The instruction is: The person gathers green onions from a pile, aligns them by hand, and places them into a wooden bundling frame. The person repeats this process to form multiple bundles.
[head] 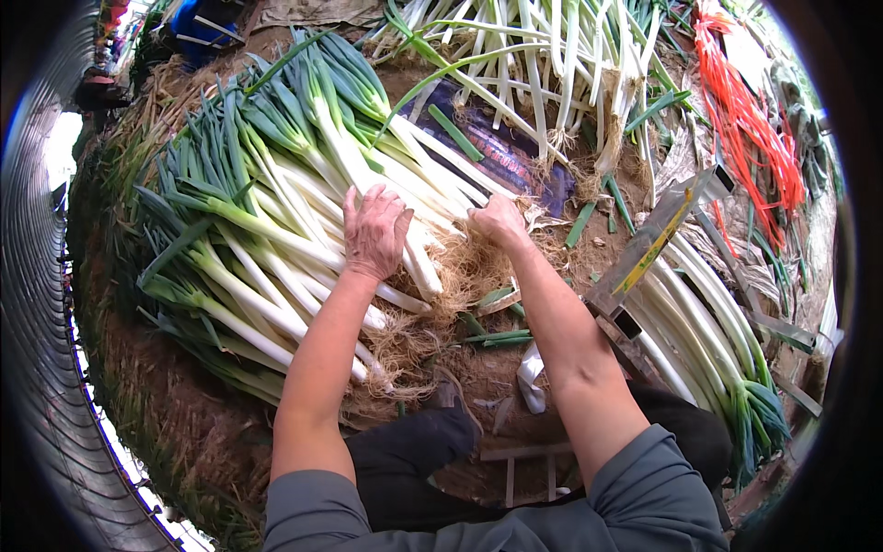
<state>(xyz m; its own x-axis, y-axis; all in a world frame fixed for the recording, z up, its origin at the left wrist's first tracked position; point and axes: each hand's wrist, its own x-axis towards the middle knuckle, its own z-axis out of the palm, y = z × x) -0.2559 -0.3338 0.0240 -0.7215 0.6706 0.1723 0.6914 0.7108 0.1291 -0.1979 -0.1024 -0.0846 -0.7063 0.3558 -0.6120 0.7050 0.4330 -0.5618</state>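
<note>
A large pile of leeks or long green onions (276, 228) lies before me, green leaves to the upper left and white shanks to the right. My left hand (376, 231) is wrapped over a thick white shank, its thumb on the right side. Among the root ends, my right hand (500, 219) is curled with its back towards me; what its fingers hold is hidden. Tangled pale roots (476, 265) spread below and between both hands.
More leeks (572, 62) lie beyond, roots towards me, beside a dark printed sack (497, 148). At right, a metal frame (648, 241) stands by another leek bundle (697, 324). Red plastic twine (748, 124) hangs farther right. Cut green leaves (500, 338) litter the soil.
</note>
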